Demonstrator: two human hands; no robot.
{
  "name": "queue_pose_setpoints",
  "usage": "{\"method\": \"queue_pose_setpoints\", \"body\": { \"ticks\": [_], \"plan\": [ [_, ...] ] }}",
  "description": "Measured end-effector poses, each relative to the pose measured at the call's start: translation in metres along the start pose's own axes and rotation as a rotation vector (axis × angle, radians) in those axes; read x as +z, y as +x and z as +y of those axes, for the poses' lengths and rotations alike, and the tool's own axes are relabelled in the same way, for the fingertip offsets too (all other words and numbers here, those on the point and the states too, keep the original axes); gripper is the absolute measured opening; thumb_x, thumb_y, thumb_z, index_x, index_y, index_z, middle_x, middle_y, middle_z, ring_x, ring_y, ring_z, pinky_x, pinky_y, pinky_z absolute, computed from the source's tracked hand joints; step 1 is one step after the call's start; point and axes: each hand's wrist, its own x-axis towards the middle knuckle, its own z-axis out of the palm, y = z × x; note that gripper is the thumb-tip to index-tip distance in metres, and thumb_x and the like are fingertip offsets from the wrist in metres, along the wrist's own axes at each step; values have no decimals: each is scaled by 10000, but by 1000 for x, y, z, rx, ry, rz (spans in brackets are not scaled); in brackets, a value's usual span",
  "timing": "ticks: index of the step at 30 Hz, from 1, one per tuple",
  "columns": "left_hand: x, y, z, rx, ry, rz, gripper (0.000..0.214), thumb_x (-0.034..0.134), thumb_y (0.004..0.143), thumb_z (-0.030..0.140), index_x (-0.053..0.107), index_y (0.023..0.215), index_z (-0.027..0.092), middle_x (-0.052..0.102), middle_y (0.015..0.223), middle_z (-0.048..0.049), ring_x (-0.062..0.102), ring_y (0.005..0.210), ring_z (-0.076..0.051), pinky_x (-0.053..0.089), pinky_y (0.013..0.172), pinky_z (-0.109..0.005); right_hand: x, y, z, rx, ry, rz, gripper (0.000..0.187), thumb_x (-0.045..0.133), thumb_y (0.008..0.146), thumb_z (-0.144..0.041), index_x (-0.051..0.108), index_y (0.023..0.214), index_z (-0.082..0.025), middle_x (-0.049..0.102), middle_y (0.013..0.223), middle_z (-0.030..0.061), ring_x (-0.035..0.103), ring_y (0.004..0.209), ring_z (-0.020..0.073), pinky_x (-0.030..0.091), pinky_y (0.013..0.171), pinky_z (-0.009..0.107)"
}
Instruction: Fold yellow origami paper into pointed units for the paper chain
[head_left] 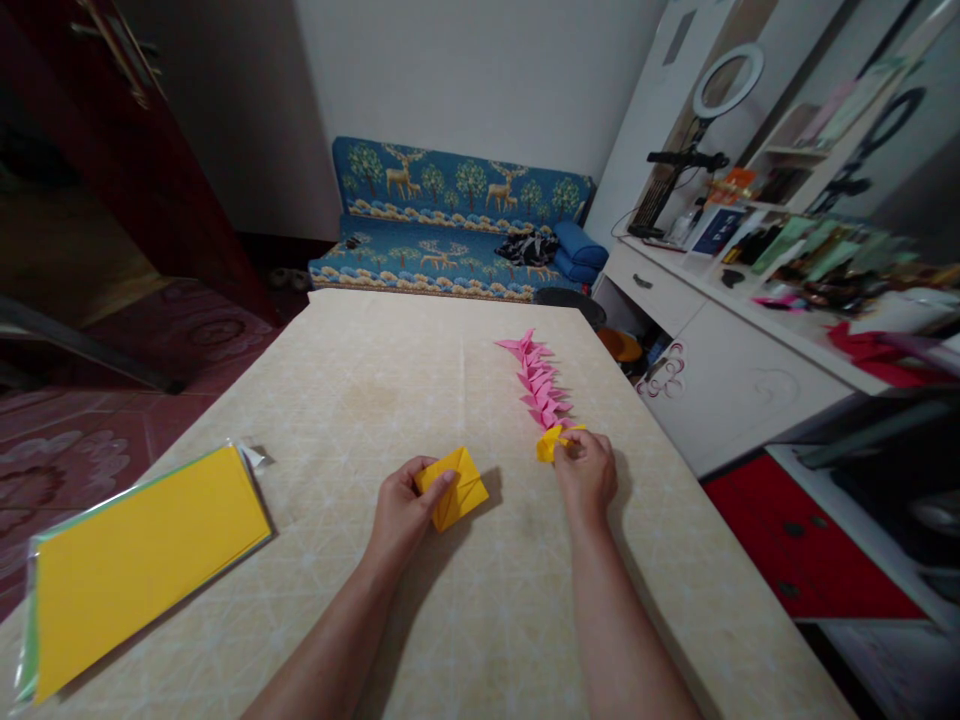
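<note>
Between the thumb and fingers of my left hand [409,500] is a folded yellow paper square [463,490] with crease lines across its face. To the right, my right hand [589,468] pinches a smaller folded yellow paper piece [550,443], whose exact shape is partly covered by the fingers. That piece is at the near end of a row of pink folded-paper pieces [541,380] with pointed tips. At the far left of the table lies a stack of yellow paper sheets [150,560] in a clear plastic sleeve, with a green edge showing.
The table [360,350] has a pale patterned cover. Behind it stands a blue sofa [442,235] with deer and trees. A white dresser [720,350] crowded with bottles and a ring light [727,80] is on the right. A dark red door [142,150] is on the left.
</note>
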Motion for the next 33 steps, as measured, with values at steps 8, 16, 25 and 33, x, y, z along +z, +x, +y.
{"method": "queue_pose_setpoints", "body": {
  "ticks": [8, 16, 25, 33],
  "plan": [
    [0, 0, 0, -6, 15, 0, 251, 684, 684, 369, 616, 773, 145, 631, 659, -22, 576, 573, -138, 432, 509, -209, 0, 1, 1, 31, 47, -7, 143, 572, 646, -256, 669, 749, -237, 601, 847, 12, 549, 707, 167, 379, 596, 251],
    [2, -1, 6, -11, -7, -3, 257, 686, 686, 369, 607, 767, 138, 619, 643, -8, 566, 562, -128, 436, 510, -206, -1, 0, 3, 31, 34, -40, 156, 572, 646, -312, 661, 736, -220, 634, 812, 10, 560, 699, 170, 365, 594, 256],
    [1, -1, 5, -7, -13, 7, 267, 694, 669, 381, 613, 760, 144, 632, 648, -13, 579, 564, -137, 433, 506, -209, -9, -5, 1, 71, 77, 5, 228, 582, 647, -322, 658, 823, -198, 642, 802, 29, 527, 651, 171, 363, 601, 268],
    [1, 0, 1, -8, -20, 2, 256, 687, 685, 372, 608, 776, 147, 627, 653, -10, 579, 570, -135, 438, 515, -212, -20, -14, -17, 3, 418, 300, 212, 505, 771, -292, 555, 931, -162, 542, 822, 30, 502, 701, 150, 404, 645, 258]
  ]
}}
